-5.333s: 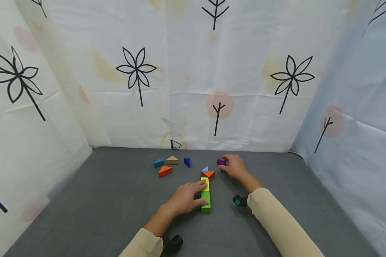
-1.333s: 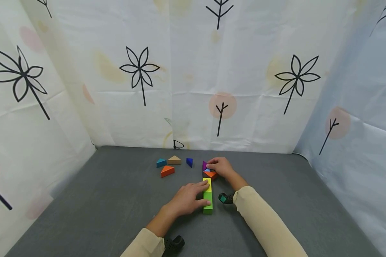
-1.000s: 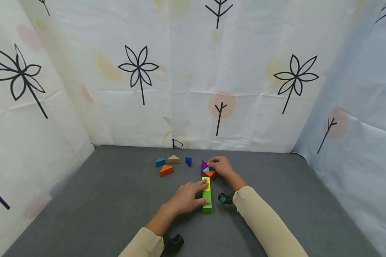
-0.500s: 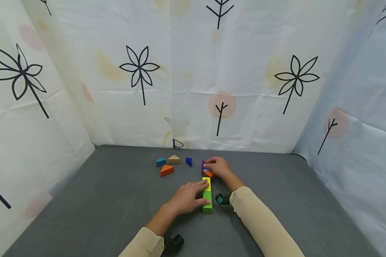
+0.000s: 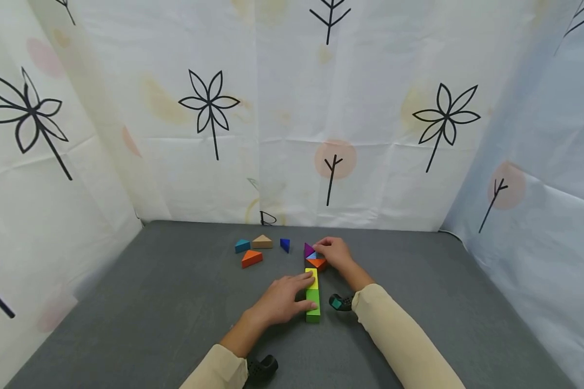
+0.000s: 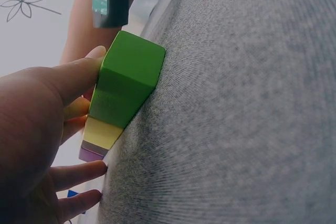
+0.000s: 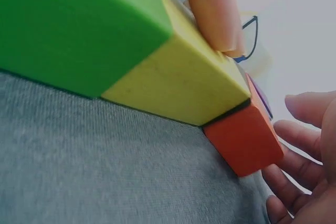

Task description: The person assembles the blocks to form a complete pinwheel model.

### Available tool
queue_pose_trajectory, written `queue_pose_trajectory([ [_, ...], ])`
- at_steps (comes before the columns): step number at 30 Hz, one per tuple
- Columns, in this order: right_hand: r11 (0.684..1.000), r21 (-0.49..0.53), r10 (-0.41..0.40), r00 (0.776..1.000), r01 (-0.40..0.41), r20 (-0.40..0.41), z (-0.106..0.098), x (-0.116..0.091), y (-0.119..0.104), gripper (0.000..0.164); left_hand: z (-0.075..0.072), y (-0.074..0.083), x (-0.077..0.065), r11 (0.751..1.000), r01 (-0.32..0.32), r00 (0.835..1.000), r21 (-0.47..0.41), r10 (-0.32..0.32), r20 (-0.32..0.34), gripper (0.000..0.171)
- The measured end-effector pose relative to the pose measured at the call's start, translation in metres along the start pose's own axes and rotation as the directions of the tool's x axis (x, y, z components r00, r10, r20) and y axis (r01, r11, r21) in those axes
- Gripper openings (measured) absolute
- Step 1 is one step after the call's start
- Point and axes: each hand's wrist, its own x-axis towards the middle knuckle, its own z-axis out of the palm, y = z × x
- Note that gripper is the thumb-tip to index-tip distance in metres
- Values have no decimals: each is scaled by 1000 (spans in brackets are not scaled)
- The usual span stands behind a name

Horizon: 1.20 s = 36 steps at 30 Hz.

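Observation:
In the head view a row of blocks runs away from me: a green block (image 5: 312, 303) nearest, then a yellow block (image 5: 312, 280), an orange triangular block (image 5: 317, 263), a small light blue triangular block (image 5: 312, 256) and a purple triangular block (image 5: 309, 250) at the far end. My left hand (image 5: 282, 298) rests on the row with fairly straight fingers, thumb on green and a fingertip on yellow. Beside the purple block is my right hand (image 5: 337, 252), its fingers loosely bent. In the right wrist view those fingers lie close to the orange block (image 7: 247, 140); whether they touch it is unclear.
Left of the row's far end lie a dark blue triangular block (image 5: 285, 245), a tan triangular block (image 5: 262, 242), a teal one (image 5: 242, 246) and another orange one (image 5: 251, 259). Patterned cloth walls (image 5: 282, 178) border the grey table (image 5: 175, 302).
The purple block, earlier in my right hand to the right of the row, now stands at the row's far end. My right fingertips have drawn back slightly rightward; my left hand stays put.

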Motion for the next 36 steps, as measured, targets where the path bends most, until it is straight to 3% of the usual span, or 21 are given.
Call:
queue_pose_trajectory([
  [7,999,37,-33,998,35,-61,-12,-5,4,20,1,-1,2,1000,-10,1000,1,10,-17,64],
  [17,995,-18,-104,990,103,-92,-26,-29,4,16,0,0,4,1000,-22,999,-5,22,-28,62],
  [22,993,-19,-119,991,118,-56,-28,-49,5,14,0,-1,4,999,-27,998,-39,25,-53,61],
  [26,983,4,-182,983,182,9,-26,-64,10,13,-1,-4,5,998,-43,996,-51,39,-79,60],
  [30,974,32,-226,972,224,70,-24,-79,14,19,-2,-8,3,997,-68,993,-44,63,-102,57],
  [36,966,-24,-251,960,256,124,-21,-95,18,31,-3,-12,2,996,-73,984,-49,64,-164,51],
])
